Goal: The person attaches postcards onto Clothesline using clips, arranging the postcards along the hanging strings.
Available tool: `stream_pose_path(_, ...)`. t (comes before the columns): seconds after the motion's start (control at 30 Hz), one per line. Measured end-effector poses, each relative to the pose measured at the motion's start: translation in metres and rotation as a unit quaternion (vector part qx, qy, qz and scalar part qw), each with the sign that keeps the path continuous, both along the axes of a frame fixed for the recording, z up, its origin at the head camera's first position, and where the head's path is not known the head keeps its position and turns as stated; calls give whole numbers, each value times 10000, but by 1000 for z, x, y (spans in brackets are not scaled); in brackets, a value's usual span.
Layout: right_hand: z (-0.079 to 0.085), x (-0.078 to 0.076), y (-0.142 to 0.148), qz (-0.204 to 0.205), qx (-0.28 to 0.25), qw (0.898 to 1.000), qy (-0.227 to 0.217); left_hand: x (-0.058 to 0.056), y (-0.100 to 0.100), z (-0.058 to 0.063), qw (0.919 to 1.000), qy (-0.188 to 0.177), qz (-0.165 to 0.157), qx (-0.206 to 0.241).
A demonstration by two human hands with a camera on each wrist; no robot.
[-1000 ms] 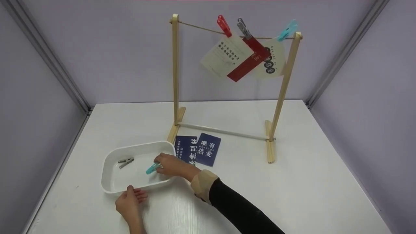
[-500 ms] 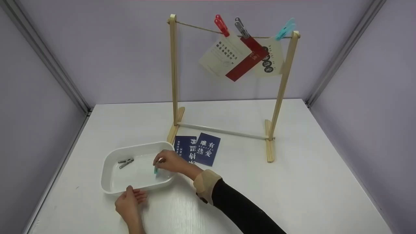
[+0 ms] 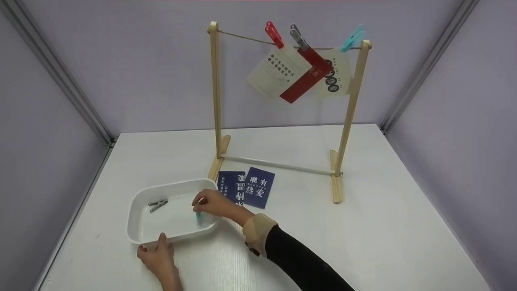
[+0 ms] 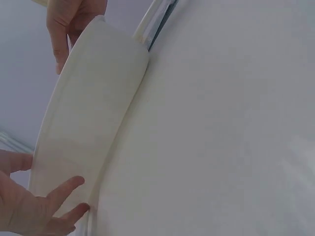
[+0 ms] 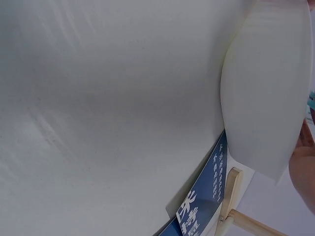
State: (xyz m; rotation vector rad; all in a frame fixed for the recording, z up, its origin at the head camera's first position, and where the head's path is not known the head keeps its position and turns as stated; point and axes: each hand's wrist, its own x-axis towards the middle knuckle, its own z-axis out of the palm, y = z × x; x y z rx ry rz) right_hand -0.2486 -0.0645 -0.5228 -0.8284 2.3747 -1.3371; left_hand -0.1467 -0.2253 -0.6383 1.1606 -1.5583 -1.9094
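A white plastic tray (image 3: 173,220) sits at the front left of the table. Over its right end my right hand (image 3: 217,202) pinches a light-blue clothespin (image 3: 198,216), which points downward inside the tray. At the front wall my left hand (image 3: 159,260) has its fingers spread. The left wrist view shows those fingers (image 4: 66,191) stretched against the tray's outer wall, one digit at the rim. Toward the left inside the tray lies a grey clothespin (image 3: 158,205). Only an edge of the light-blue clothespin (image 5: 311,100) appears in the right wrist view.
Two dark blue cards (image 3: 259,188) lie right of the tray, one partly behind my right hand. Behind stands a wooden rack (image 3: 216,93) with a cord. A red clothespin (image 3: 274,35), a grey one (image 3: 299,37) and a light-blue one (image 3: 352,38) hold cards there.
The light-blue clothespin has turned from slanting left to pointing down in my right hand. My left hand's fingers have shifted left and spread along the tray's front wall.
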Motion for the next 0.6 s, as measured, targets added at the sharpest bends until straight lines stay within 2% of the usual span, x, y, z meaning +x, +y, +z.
stream_pose_path(0.17,-1,1,-1,-28,58,9999,100,-2,5,6,9987,486,120,-40)
stream_pose_path(0.27,-1,4,-4,223,661,9958,592,-3,6,10,9977,646,211,2)
stream_pose_path(0.33,1,7,-8,496,1294,9856,971,-3,7,11,9975,676,222,16)
stream_pose_path(0.43,3,14,-17,929,2307,9600,1286,-3,9,14,9971,720,226,2)
stream_pose_path(0.5,3,18,-22,1152,2832,9436,1273,-3,10,16,9964,813,243,-5)
stream_pose_path(0.6,1,23,-29,1332,3323,9266,1148,-1,12,18,9950,946,306,6)
